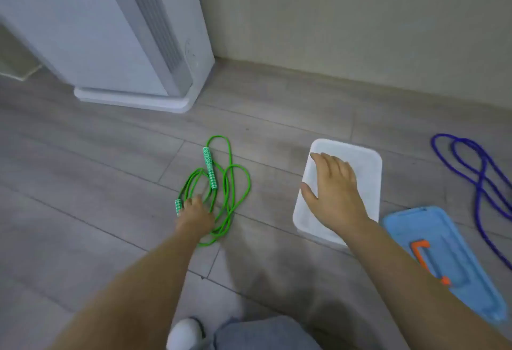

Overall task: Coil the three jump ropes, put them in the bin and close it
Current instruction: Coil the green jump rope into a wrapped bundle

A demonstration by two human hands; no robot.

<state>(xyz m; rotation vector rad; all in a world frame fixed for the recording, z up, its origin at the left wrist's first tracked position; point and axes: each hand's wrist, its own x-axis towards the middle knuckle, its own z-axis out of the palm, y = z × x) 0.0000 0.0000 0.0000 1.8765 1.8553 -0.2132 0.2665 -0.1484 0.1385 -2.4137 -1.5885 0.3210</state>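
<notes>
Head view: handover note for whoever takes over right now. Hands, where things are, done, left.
Left hand: down on the green rope, which lies loose on the floor; whether it grips is unclear.
Right hand: open, fingers spread over the open white bin.
Blue lid: off, flat on the floor right of the bin.
Blue rope: uncoiled, far right. Third rope not in view.
Done: nothing coiled; no rope seen in the bin.
Left: coil all three ropes, put them in the bin, fit the lid.

Matt wood-look floor, frosted plastic bin, glossy blue plastic lid
</notes>
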